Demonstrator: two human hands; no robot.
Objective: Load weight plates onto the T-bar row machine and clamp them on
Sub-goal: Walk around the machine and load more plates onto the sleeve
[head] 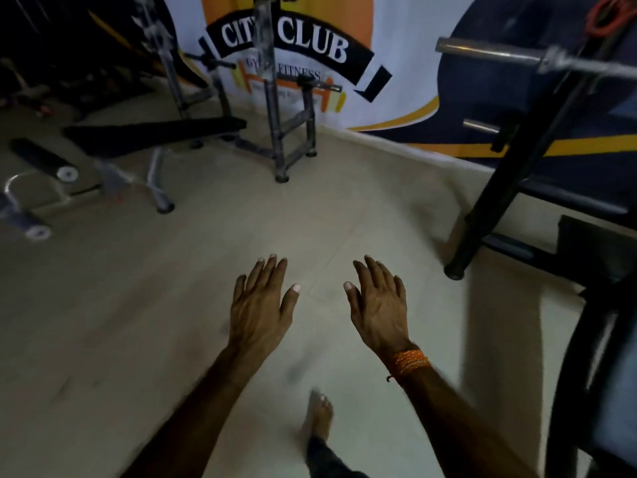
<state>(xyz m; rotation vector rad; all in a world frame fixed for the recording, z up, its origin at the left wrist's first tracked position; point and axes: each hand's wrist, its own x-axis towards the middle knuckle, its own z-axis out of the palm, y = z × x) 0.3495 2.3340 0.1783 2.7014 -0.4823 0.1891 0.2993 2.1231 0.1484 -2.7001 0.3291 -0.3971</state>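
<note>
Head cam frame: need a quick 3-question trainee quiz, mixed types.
1. True or false: the left hand holds a weight plate.
2. The orange wrist band sits on which wrist? A) left B) right C) neither
3. Fill in: the steel bar sleeve at upper right carries ___ plates.
Key: 1 false, it and the right hand are both open and empty; 2 B; 3 zero.

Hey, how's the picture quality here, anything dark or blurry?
Head view: dim overall, top-left corner nearly black; the wall banner is brightest; motion blur smears the bare foot and the barbell at upper right; the left hand and right hand read fairly sharp; wide-angle distortion bends the edges.
</note>
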